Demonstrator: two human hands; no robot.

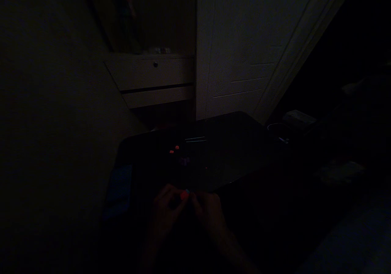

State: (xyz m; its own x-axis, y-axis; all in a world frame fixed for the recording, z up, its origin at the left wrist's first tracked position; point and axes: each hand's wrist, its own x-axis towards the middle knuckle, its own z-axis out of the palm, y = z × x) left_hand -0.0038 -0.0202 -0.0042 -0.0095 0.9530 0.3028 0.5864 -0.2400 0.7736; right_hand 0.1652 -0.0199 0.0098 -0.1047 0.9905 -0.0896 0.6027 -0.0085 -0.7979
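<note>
The picture is very dark. At the near edge of the dark table [226,151], my left hand [165,206] pinches a small orange-red piece [184,195], whose kind I cannot make out. A tiny blue piece [187,191] shows against its upper right side; whether the two are joined is unclear. My right hand [210,209] is close beside it, fingertips pressed together near the blue piece. Beyond my hands, two small orange pieces [174,149] and a dim purple piece [184,161] lie on the table. Two thin pale sticks [196,139] lie farther back.
A flat blue object [119,186] lies at the table's left side. Behind the table stand a drawer unit [159,74] and a pale panelled door [241,62]. To the right are a pale box [299,118] and a white cable [282,139]. A tiny red speck [206,168] is on the tabletop.
</note>
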